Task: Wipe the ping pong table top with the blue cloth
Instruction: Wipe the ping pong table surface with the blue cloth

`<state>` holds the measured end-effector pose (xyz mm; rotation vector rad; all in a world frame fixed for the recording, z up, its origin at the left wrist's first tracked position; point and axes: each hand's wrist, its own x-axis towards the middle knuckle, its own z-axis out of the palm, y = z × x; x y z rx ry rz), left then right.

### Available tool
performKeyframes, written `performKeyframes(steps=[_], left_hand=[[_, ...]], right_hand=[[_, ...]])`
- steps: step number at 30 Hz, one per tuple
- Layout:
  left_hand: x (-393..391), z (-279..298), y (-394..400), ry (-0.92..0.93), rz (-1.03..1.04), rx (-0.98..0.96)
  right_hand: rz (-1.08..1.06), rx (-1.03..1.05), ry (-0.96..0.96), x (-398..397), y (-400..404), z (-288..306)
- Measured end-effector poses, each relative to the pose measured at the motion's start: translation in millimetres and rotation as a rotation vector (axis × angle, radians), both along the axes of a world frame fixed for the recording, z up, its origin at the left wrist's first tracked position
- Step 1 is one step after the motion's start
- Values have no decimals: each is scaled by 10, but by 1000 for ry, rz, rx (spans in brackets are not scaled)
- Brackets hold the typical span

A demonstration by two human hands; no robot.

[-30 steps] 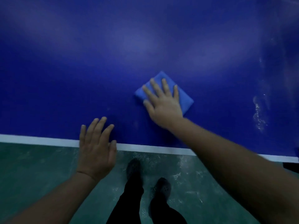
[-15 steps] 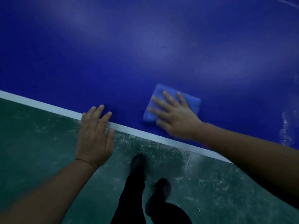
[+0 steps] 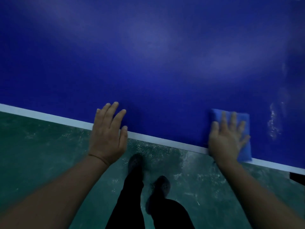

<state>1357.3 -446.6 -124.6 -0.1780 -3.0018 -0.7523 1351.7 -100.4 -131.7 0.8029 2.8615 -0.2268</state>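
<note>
A view looking down from head height at the near edge of a dark blue ping pong table top (image 3: 156,66), which fills the upper 2 thirds of the picture. A white edge line (image 3: 165,140) runs along the table's near side, slanting from upper left to lower right.

The right hand (image 3: 227,140) lies flat on a folded blue cloth (image 3: 245,129), fingers straight and spread, pressing the cloth onto the table. The cloth sits at the table's near edge, toward the right of the picture, its lower corner reaching the white line. The heel of the hand overlaps the white line. The hand and cloth look slightly blurred.

The left hand (image 3: 108,134) rests palm down on the table's edge, well apart from the cloth. Its fingers are straight and slightly spread, lying on the blue surface, and it holds nothing. The palm extends past the white line over the floor.

To the right of the cloth, pale dusty smears (image 3: 274,124) mark the table surface.

Below the table lies a green floor (image 3: 41,154) with whitish scuffs. 2 dark shoes (image 3: 162,185) and black trouser legs (image 3: 130,204) show between the 2 bare forearms.
</note>
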Motion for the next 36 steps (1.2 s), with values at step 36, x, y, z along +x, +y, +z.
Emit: performKeyframes(steps=[36], left_hand=[[-54, -301, 962, 141, -561, -233]], right_hand=[[-71, -20, 33, -318, -198, -59]])
